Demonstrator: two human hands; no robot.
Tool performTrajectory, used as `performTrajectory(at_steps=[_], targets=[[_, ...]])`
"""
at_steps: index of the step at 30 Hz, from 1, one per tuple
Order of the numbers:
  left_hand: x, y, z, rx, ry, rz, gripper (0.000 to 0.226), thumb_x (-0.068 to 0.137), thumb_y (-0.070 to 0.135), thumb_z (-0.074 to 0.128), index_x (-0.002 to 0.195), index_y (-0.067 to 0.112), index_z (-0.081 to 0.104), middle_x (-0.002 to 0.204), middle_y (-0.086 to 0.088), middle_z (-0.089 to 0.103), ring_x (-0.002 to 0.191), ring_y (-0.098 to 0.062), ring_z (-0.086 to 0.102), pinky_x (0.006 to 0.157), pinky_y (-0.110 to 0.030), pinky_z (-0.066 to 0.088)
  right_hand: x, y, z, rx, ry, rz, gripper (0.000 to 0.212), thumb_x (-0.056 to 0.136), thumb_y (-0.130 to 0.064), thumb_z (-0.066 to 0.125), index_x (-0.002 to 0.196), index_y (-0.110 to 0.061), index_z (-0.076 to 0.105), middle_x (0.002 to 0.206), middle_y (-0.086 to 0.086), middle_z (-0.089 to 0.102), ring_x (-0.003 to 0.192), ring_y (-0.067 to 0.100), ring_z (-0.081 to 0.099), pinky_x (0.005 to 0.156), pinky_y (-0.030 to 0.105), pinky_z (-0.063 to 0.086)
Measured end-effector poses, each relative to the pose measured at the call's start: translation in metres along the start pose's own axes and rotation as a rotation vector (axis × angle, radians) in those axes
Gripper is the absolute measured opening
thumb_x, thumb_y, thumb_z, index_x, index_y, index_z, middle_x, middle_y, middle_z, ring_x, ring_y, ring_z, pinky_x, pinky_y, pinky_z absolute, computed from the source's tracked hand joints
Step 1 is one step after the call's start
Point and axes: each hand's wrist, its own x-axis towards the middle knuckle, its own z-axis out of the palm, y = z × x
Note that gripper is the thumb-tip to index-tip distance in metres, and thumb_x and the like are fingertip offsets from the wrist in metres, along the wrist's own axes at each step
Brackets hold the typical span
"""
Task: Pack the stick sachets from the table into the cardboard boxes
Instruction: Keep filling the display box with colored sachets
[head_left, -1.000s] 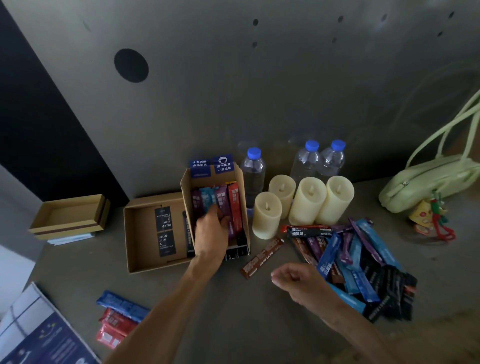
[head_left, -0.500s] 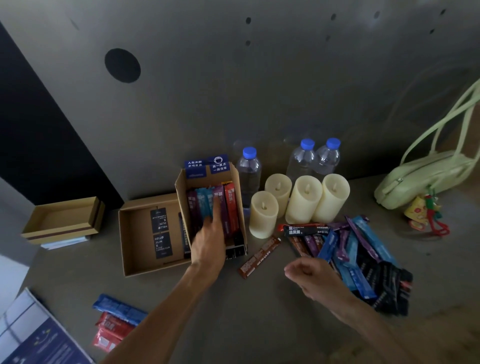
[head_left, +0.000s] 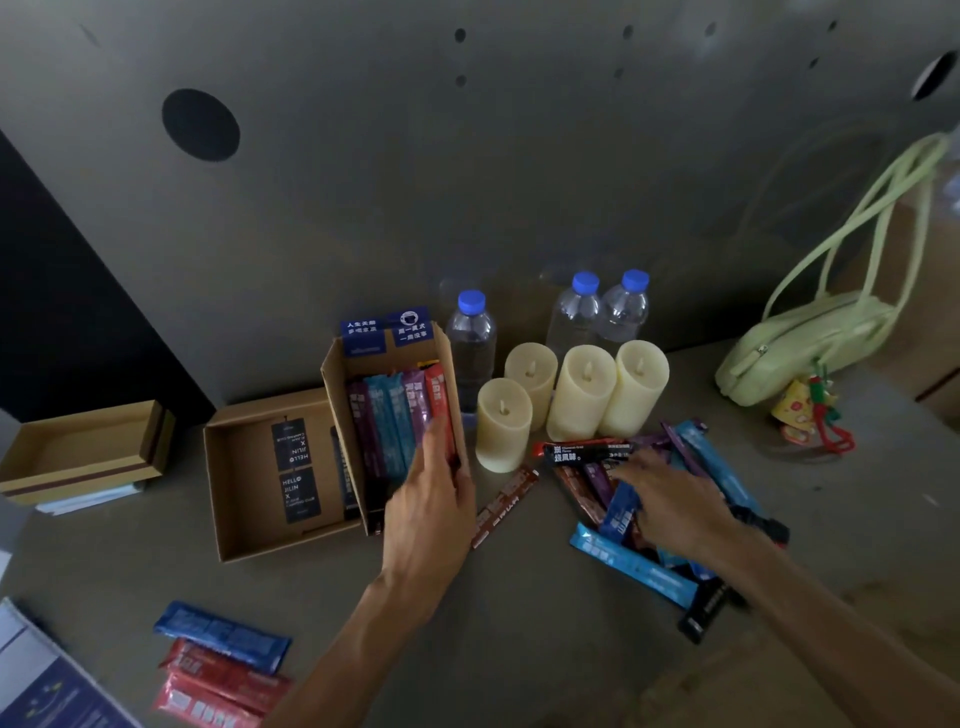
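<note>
A narrow cardboard box (head_left: 336, 384) holds a row of purple, blue and red stick sachets (head_left: 390, 422). My left hand (head_left: 431, 501) rests at its near right corner, straight fingers touching the red and purple sachets. A wide shallow box (head_left: 244, 499) with black labels lies to the left of it. On the right is a loose pile of sachets (head_left: 636, 566). My right hand (head_left: 672, 506) lies on that pile with fingers stretched out, slightly blurred. One brown sachet (head_left: 506, 506) lies alone between my hands. Blue and red sachets (head_left: 223, 657) lie at the near left.
Several cream candles (head_left: 582, 392) and three water bottles (head_left: 470, 343) stand behind the pile. A green handbag (head_left: 810, 345) with a charm sits at the far right. A stacked cardboard box (head_left: 78, 454) is at the left, a booklet (head_left: 36, 691) in the near-left corner.
My right hand has moved from in front of the pile onto it and has opened its fingers. My left hand has shifted right inside the narrow box, toward the red sachet.
</note>
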Motion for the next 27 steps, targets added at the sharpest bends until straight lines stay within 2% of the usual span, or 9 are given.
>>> performTrajectory(at_steps=[5,9,12,15,17,19,21,25,27], targets=[[-0.027,0.013,0.024,-0.043,-0.195,0.087,0.041,0.094,0.019,0.057,0.13,0.033,0.045,0.098,0.008,0.065,0.079,-0.01,0.065,0.069,-0.037,0.056,0.002,-0.001,0.017,-0.165,0.041,-0.086,0.039,0.093,-0.014,0.053,0.129,-0.03,0.052,0.134,-0.008,0.045,0.1,0.021,0.065,0.057,0.032,0.042],[-0.032,0.015,0.04,-0.078,-0.32,0.125,0.038,0.091,0.014,0.057,0.126,0.027,0.056,0.096,0.005,0.064,0.085,-0.013,0.061,0.08,-0.036,0.052,0.0,0.004,0.016,-0.179,0.144,-0.167,0.026,0.099,-0.027,0.053,0.125,-0.031,0.056,0.129,-0.012,0.053,0.096,0.018,0.067,0.064,0.028,0.038],[-0.025,0.019,0.05,-0.095,-0.368,0.118,0.042,0.087,0.006,0.056,0.125,0.023,0.057,0.107,0.005,0.061,0.094,-0.009,0.059,0.088,-0.033,0.05,-0.003,0.003,0.009,-0.037,0.239,-0.179,0.014,0.1,-0.023,0.053,0.11,-0.028,0.062,0.115,-0.011,0.065,0.097,0.019,0.066,0.075,0.027,0.03],[-0.017,0.03,0.057,-0.077,-0.397,0.104,0.04,0.088,0.006,0.053,0.124,0.022,0.056,0.115,0.001,0.06,0.102,-0.015,0.059,0.09,-0.037,0.05,-0.002,0.002,0.005,0.053,0.197,-0.148,0.04,0.093,-0.012,0.058,0.129,-0.029,0.061,0.128,-0.011,0.064,0.112,0.021,0.063,0.09,0.033,0.04],[-0.017,0.035,0.063,-0.054,-0.414,0.105,0.037,0.088,0.007,0.051,0.121,0.022,0.057,0.114,0.0,0.062,0.105,-0.019,0.06,0.089,-0.037,0.049,-0.001,0.005,0.008,-0.005,0.189,-0.168,0.05,0.087,-0.008,0.055,0.13,-0.033,0.061,0.131,-0.013,0.061,0.113,0.017,0.06,0.088,0.031,0.036],[-0.021,0.033,0.068,-0.055,-0.431,0.103,0.034,0.087,0.007,0.052,0.117,0.021,0.058,0.112,0.0,0.064,0.107,-0.02,0.059,0.089,-0.037,0.049,-0.001,0.013,0.016,-0.061,0.183,-0.2,0.049,0.083,-0.01,0.054,0.125,-0.034,0.062,0.128,-0.015,0.06,0.113,0.015,0.057,0.081,0.03,0.027],[-0.027,0.029,0.071,-0.034,-0.464,0.086,0.033,0.087,0.008,0.052,0.117,0.021,0.058,0.112,0.001,0.065,0.107,-0.019,0.06,0.09,-0.036,0.049,-0.002,0.021,0.024,-0.12,0.177,-0.221,0.048,0.083,-0.013,0.057,0.127,-0.032,0.064,0.13,-0.016,0.061,0.113,0.016,0.055,0.082,0.033,0.03],[-0.03,0.029,0.08,-0.09,-0.491,-0.059,0.022,0.089,0.011,0.053,0.108,0.018,0.062,0.104,0.0,0.07,0.1,-0.02,0.064,0.086,-0.036,0.051,0.0,0.024,0.028,-0.217,0.22,-0.248,0.041,0.072,-0.025,0.078,0.112,-0.035,0.073,0.1,-0.014,0.063,0.09,0.014,0.059,0.075,0.033,0.026],[-0.024,0.034,0.087,-0.148,-0.534,-0.178,0.014,0.091,0.017,0.055,0.101,0.016,0.064,0.099,0.0,0.071,0.096,-0.02,0.066,0.085,-0.036,0.053,0.005,0.023,0.022,-0.141,0.195,-0.263,0.041,0.078,-0.025,0.074,0.117,-0.036,0.07,0.103,-0.011,0.056,0.099,0.016,0.056,0.08,0.033,0.028]])
